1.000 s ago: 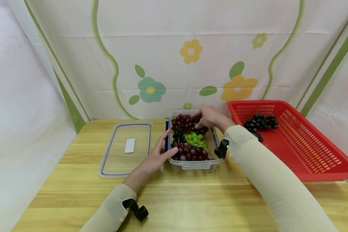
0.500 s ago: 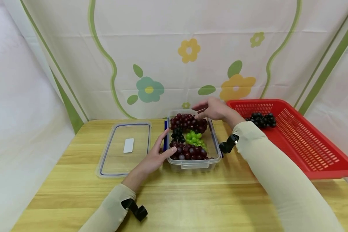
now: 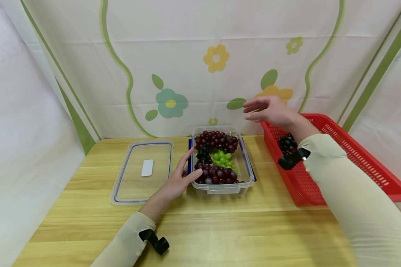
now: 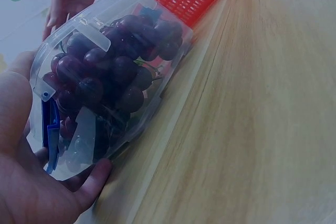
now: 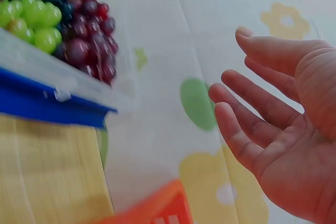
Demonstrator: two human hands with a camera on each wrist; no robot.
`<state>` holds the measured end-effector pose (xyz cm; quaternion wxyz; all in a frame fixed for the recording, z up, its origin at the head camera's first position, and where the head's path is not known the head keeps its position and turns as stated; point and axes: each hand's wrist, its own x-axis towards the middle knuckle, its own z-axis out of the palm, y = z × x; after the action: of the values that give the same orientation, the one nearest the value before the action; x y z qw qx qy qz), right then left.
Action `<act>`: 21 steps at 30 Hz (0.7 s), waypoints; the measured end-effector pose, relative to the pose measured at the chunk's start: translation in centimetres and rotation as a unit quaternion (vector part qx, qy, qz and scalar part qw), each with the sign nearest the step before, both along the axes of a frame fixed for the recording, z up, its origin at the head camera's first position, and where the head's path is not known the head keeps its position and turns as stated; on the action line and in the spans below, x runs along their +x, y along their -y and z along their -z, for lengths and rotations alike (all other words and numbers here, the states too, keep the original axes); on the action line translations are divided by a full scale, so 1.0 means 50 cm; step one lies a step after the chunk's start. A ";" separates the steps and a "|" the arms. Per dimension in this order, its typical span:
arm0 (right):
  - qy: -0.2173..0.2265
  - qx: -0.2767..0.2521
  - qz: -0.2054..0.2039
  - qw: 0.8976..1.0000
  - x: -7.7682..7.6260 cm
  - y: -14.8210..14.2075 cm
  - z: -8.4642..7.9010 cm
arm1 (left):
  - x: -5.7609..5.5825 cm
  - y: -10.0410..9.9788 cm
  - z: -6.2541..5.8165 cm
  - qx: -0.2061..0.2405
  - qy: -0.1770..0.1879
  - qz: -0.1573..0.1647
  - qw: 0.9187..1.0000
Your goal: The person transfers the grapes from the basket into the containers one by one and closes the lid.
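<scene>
My left hand point(image 3: 175, 185) rests at the near left corner of a clear plastic food container point(image 3: 224, 189), thumb at the front corner and fingers spread along the left side. Inside lie a dark red grape bunch point(image 3: 216, 141) at the far end, a small black bunch point(image 3: 204, 155), a green bunch point(image 3: 223, 159), and another dark red bunch point(image 3: 217, 175) at the near end. My right hand point(image 3: 270, 109) is raised beyond the container's right side, near the basket's far left corner. It holds nothing; its fingers are loosely extended in the right wrist view.
A red perforated basket point(image 3: 287, 181) stands at the right with black grapes point(image 3: 288, 142) in it, partly behind the right wrist. The container's clear lid point(image 3: 130, 185) with a blue seal lies on the wooden table point(image 3: 220, 230) at the left. Behind hangs a flowered curtain point(image 3: 187, 37).
My right hand has withdrawn from the far red grapes, rising and moving right towards the basket. The grapes stay in the container. My left hand stays at the container's corner.
</scene>
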<state>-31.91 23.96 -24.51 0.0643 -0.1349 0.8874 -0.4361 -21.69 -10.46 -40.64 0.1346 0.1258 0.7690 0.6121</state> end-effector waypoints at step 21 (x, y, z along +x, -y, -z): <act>0.048 0.008 0.101 0.994 -0.012 -0.281 0.109 | -0.001 0.003 -0.002 -0.004 -0.006 -0.006 1.000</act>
<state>-32.51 38.00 -29.94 0.0629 -0.0228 0.8960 -0.4391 -21.72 -10.59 -40.54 0.1271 0.1246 0.7727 0.6093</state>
